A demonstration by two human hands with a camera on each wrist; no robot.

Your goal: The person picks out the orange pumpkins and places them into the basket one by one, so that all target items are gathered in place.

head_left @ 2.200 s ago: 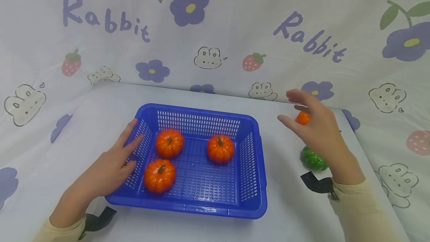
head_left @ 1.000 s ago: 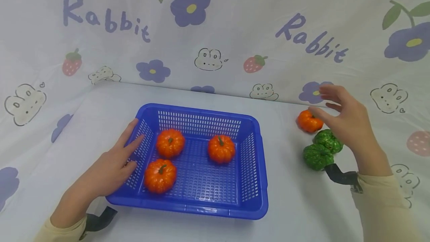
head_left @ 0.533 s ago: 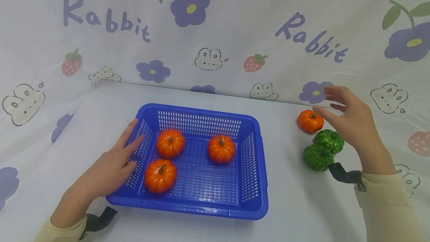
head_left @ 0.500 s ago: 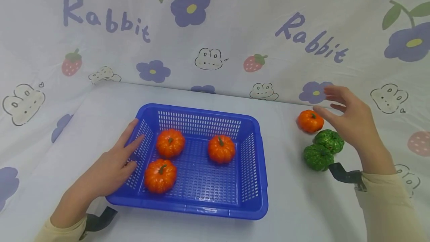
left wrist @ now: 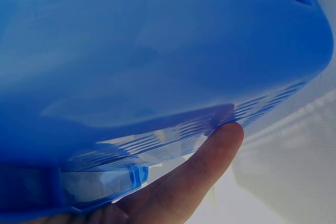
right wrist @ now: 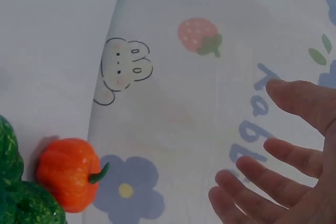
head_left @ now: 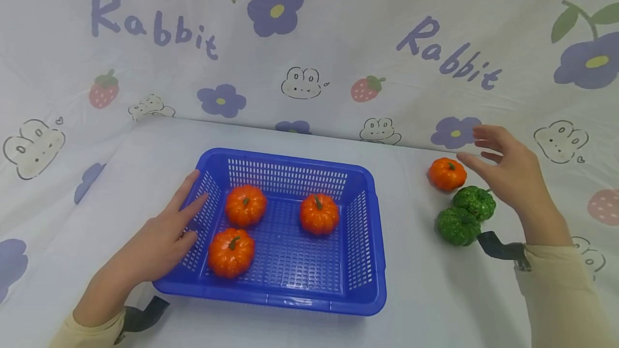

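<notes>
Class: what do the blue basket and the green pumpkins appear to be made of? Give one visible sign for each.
Basket: likely moulded plastic, glossy; slotted walls and light reflections along the rim show it.
Green pumpkins: probably foam or plastic fakes with a glittery, speckled finish; the surface sparkles in small dots. The exact core material cannot be told.

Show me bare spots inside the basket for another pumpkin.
Free: the blue basket floor's right-front part, right of the front pumpkin and before the right pumpkin. Crowded: the left side, where the front and back-left pumpkin sit by the left hand.
</notes>
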